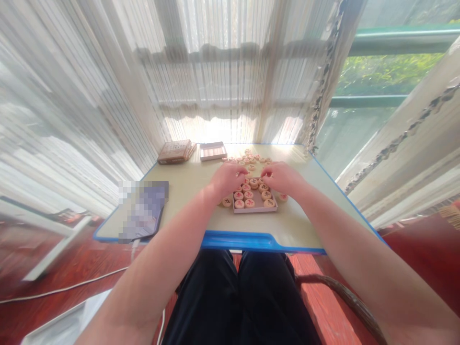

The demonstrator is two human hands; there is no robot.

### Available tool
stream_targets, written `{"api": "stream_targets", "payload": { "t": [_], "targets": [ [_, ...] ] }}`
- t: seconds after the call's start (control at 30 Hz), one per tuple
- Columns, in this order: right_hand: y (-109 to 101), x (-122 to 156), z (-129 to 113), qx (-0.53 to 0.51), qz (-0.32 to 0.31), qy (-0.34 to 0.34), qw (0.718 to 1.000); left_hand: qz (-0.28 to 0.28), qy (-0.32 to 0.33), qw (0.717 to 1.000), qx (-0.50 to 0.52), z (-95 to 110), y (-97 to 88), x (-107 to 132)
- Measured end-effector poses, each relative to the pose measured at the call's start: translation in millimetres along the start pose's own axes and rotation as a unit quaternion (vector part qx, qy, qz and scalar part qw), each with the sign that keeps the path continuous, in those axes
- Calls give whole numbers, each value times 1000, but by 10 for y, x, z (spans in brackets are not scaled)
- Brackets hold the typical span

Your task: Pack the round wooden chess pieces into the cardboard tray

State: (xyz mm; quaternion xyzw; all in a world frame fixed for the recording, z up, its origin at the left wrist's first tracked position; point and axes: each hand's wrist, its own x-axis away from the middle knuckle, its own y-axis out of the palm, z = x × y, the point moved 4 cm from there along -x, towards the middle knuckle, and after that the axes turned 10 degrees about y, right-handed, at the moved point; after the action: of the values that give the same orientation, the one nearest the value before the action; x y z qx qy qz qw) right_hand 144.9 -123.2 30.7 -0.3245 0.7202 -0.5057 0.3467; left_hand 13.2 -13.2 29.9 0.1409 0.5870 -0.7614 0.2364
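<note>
A shallow open box [256, 209] on the small table holds several round wooden xiangqi pieces [249, 195] with red or black characters, along its left, far and right sides. My left hand [230, 178] is over the far left corner of the box, fingers curled together. Opposite it, my right hand [280, 177] has its fingers pinched at the far right corner. Whatever either set of fingertips holds is too small to make out. Loose xiangqi pieces [251, 160] lie scattered behind the hands. One black-marked piece [226, 202] sits left of the box, and a red-marked piece [283, 197] sits right of it.
At the back left are a brown box [174, 151] and a shallow tray [213, 151]. A dark phone-like device [149, 211], partly pixelated, lies on the left with a white cable [133, 250]. The table has a blue rim [239, 239]. Sheer curtains [230, 72] hang behind.
</note>
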Motion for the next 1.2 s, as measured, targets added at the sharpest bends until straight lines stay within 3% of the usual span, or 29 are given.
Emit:
{"api": "stream_targets", "payload": {
  "t": [0.3,0.43,0.63,0.87,1.0,1.2],
  "targets": [
    [38,-12,17,-7,1,1,1000,11,-19,1000,-7,-27,-16,1],
    [6,-22,28,-40,45,-6,998,38,-65,997,-26,-196,-45,8],
    [-5,-60,110,-84,83,17,993,-5,-145,989,-21,-488,-17,60],
    [6,-54,117,-92,79,15,993,-76,-80,993,30,-478,117,58],
    [15,-51,100,-88,80,4,993,-62,-93,993,44,-526,122,66],
    [73,-79,138,-72,68,16,995,-18,-212,969,125,-609,50,104]
  ]
}}
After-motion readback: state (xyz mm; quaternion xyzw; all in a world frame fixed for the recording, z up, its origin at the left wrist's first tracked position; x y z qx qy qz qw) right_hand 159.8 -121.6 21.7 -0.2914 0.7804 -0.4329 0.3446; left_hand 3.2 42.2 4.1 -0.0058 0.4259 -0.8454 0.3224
